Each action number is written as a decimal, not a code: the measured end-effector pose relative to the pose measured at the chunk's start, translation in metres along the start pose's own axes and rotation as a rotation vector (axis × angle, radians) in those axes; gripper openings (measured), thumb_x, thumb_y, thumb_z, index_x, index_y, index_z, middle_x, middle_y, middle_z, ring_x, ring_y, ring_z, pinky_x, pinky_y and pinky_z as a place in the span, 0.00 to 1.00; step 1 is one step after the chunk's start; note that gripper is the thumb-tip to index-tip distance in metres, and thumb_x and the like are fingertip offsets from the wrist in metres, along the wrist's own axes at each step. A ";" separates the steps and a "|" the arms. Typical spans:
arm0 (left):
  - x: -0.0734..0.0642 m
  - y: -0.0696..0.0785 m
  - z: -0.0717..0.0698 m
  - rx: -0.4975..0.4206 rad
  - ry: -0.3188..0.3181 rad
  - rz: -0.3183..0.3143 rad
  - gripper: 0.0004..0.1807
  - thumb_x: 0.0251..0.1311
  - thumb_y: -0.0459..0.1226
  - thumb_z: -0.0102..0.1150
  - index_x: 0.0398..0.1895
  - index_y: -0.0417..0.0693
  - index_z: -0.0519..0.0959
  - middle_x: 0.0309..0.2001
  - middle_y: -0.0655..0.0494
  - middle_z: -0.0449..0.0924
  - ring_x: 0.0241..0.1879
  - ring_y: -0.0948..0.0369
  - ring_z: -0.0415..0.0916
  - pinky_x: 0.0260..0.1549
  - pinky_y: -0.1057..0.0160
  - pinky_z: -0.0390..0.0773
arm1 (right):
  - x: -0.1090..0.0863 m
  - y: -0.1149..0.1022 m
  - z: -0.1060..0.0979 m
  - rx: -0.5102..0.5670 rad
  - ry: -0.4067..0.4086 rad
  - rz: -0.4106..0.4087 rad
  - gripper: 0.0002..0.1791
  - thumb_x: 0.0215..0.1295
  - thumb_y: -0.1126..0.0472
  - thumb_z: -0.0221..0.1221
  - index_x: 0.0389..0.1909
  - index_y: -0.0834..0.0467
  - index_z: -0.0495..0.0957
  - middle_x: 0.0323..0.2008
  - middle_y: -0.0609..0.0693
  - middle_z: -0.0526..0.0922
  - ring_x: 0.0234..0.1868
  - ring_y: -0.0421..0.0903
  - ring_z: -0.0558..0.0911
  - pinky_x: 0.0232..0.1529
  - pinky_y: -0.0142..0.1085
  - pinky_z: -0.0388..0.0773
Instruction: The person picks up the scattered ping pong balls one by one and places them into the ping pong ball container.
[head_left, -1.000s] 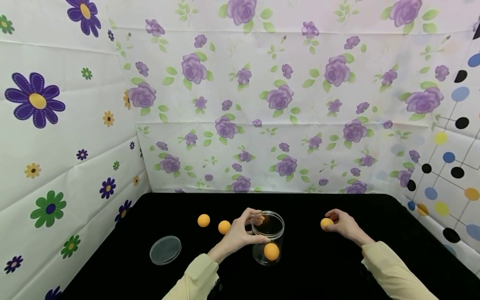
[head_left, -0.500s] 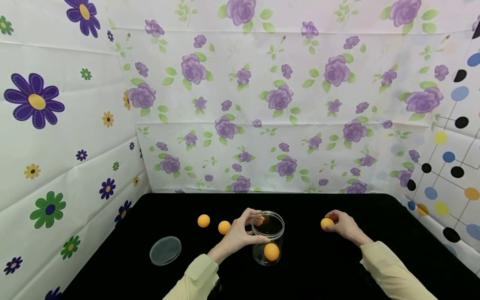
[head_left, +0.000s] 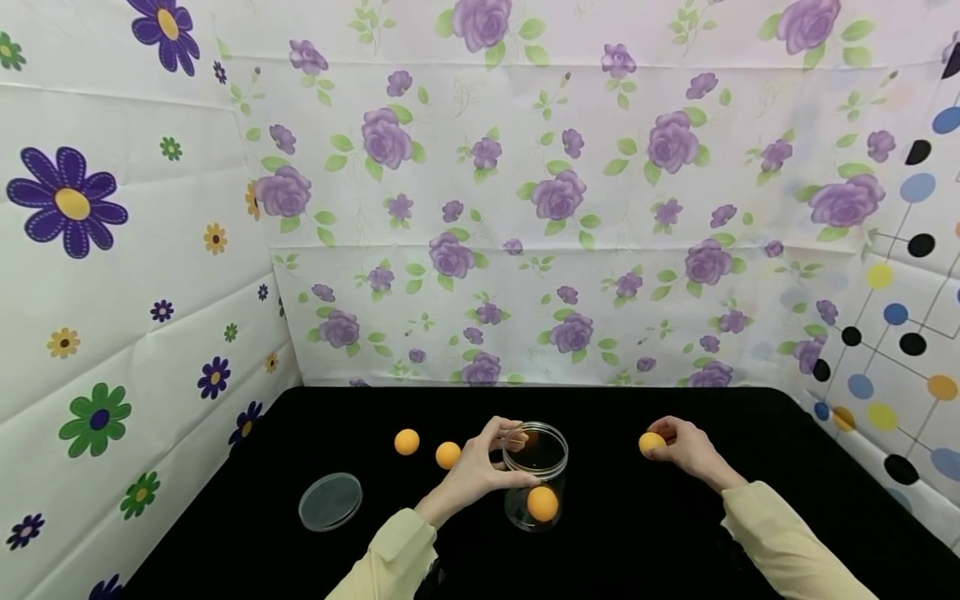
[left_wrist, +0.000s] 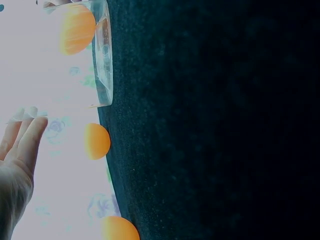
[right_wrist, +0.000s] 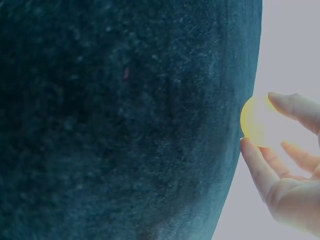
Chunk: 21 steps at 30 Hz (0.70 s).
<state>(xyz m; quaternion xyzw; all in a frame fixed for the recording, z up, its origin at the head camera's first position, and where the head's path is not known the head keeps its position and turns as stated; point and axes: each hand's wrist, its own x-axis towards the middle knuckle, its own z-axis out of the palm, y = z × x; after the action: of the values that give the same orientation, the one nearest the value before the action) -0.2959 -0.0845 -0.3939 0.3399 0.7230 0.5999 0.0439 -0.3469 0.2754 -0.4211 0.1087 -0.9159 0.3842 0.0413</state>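
Observation:
In the head view my left hand [head_left: 477, 468] holds a clear round jar [head_left: 553, 473] near its rim, thumb in front and fingers behind. The jar stands upright without a lid, and one orange ping-pong ball [head_left: 542, 504] lies at its bottom. Off to the right, my right hand [head_left: 692, 452] pinches another orange ping-pong ball [head_left: 651, 445]. The right wrist view shows that ball [right_wrist: 255, 122] between thumb and fingertips, close to the black surface. Two more orange balls, a left one [head_left: 407, 442] and a nearer one [head_left: 448, 455], lie left of the jar.
A clear round lid [head_left: 331, 502] lies on the black tabletop [head_left: 600, 550] at the left. Flower-printed white sheets [head_left: 517, 333] rise behind the table and along its left side. A dotted sheet [head_left: 892, 383] hangs on the right.
My right hand has risen very slightly with the ping-pong ball. My left hand and the jar stay where they were.

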 end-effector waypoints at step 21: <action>0.000 -0.001 -0.001 -0.023 -0.017 0.005 0.33 0.53 0.37 0.64 0.59 0.37 0.61 0.54 0.43 0.68 0.53 0.49 0.66 0.45 0.53 0.71 | 0.005 -0.029 0.003 0.090 -0.068 -0.048 0.21 0.54 0.60 0.65 0.45 0.66 0.73 0.38 0.55 0.76 0.35 0.49 0.76 0.34 0.41 0.74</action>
<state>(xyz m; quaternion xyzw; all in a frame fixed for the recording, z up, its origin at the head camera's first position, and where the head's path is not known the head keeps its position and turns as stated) -0.2969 -0.0857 -0.3944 0.3465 0.7147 0.6053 0.0526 -0.3448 0.2533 -0.4023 0.1455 -0.8957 0.4199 0.0146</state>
